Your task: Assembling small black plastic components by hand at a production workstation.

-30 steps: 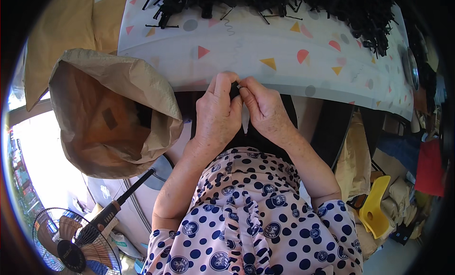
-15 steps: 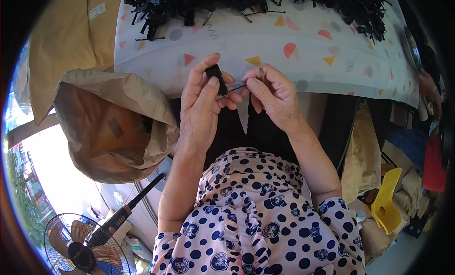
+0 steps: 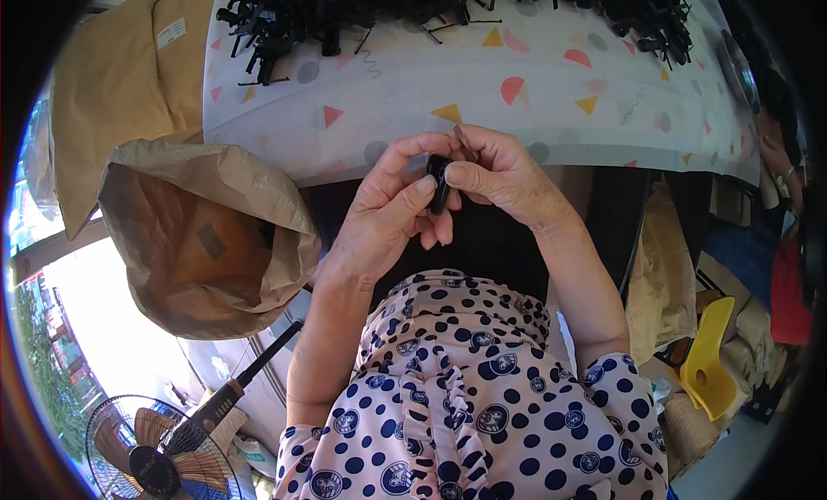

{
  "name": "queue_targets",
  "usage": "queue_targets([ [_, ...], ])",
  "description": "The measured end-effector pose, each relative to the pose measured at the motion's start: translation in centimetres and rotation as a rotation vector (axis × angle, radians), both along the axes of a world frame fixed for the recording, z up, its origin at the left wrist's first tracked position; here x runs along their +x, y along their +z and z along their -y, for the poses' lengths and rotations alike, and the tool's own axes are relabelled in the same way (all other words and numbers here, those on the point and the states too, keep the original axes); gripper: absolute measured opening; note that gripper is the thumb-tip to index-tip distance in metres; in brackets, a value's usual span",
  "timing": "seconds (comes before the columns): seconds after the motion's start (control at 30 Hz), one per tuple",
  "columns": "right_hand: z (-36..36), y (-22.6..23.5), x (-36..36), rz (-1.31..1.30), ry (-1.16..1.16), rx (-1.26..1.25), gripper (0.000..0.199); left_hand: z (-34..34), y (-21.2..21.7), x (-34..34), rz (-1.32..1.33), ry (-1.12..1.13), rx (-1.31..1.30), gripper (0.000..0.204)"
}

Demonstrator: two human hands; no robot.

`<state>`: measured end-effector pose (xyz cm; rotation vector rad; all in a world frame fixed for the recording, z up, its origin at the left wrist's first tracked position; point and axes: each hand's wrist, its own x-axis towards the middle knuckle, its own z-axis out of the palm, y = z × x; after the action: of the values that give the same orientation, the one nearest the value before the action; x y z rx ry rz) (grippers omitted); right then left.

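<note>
Two hands meet just short of the table edge: the left hand [image 3: 388,216] and right hand [image 3: 504,177] pinch one small, smooth black plastic piece [image 3: 438,183] between thumbs and fingertips. Beyond it, a white tablecloth [image 3: 551,95] with coloured shapes bears a spiky heap of black parts [image 3: 448,9] along its far side. At left gapes a crumpled brown paper sack [image 3: 207,233].

L hand [image 3: 385,217] & R hand [image 3: 504,178] meet at worktop [image 3: 551,112] edge, both pinching one small black plastic part [image 3: 438,183] btwn thumbs & fingertips. Pile of black parts [image 3: 448,9] along far side of patterned cloth. Open brown paper sack [image 3: 207,242] just left; fan [image 3: 159,453] lower left.
</note>
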<state>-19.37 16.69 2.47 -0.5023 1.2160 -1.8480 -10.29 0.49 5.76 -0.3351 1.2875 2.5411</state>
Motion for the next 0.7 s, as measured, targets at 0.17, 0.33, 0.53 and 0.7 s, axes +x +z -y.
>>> queue_targets([
  [0.17,0.4,-0.7,0.4,-0.239,-0.092,0.159,0.021,-0.1,-0.3,0.6,-0.174,-0.023,-0.499,0.039],
  [0.33,2.5,0.0,2.6,-0.231,-0.301,0.223,0.028,0.4,-1.2,1.1,-0.235,0.018,-0.811,0.04],
  [0.53,3.7,1.1,4.2,-0.056,-0.198,0.202,0.039,0.9,-2.1,1.5,-0.239,0.196,-0.791,0.038],
  [0.7,4.6,1.2,4.1,-0.039,-0.214,0.207,0.036,0.9,-2.0,1.2,-0.276,0.259,-0.842,0.038],
])
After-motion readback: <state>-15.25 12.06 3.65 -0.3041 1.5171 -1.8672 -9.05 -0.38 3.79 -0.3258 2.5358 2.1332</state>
